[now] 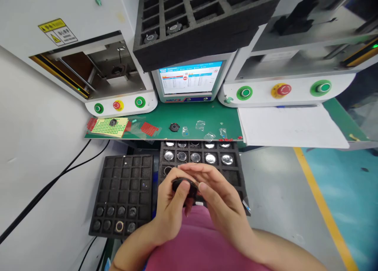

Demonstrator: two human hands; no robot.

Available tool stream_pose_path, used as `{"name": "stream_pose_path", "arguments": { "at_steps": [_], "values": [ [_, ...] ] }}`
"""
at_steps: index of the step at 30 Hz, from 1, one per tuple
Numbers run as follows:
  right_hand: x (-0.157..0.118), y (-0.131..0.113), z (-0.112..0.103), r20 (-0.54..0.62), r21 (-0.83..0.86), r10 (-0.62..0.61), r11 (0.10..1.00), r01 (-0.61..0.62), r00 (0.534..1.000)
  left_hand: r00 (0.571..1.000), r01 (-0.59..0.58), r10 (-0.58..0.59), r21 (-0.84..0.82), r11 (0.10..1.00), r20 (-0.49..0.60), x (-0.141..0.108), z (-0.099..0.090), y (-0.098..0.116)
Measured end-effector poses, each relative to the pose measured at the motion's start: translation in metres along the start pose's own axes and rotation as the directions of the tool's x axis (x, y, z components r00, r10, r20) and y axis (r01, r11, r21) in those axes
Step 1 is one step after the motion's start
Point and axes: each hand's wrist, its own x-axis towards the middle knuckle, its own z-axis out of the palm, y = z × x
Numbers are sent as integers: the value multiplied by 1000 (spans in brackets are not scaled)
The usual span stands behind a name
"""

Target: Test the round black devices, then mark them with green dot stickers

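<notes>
A dark, round watch case (189,189) is held close to my body, over the near part of a foam tray. My left hand (171,208) is closed around it, thumb across its face. From the other side my right hand (223,202) pinches at the case's right edge, with thumb and fingertips drawn together; some fingertips are hidden. Beneath the hands, the black foam tray (242,176) carries rows of round watch pieces, several with shiny faces (210,158). Another dark watch case (174,127) lies on the green bench.
To the left, a second foam tray (126,186) holds several round pieces in its near rows. A foam tray (191,42) rests above the monitor (190,80). Button-fitted machines (118,103) flank it. Sticker sheets (109,127), film scraps (200,125) and white papers (292,125) lie on the bench.
</notes>
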Motion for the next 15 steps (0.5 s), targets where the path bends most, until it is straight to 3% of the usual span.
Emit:
{"name": "stream_pose_path", "arguments": {
  "at_steps": [6,10,15],
  "values": [
    [0,-1,4,24,-29,24,999,-24,999,993,-74,45,282,957,108,-5,0,9],
    [-1,1,8,1,23,47,999,-47,999,973,-206,138,431,878,185,-2,0,15],
    [1,5,15,-148,58,-128,989,138,981,914,-403,274,593,697,299,3,6,25]
  ]
}}
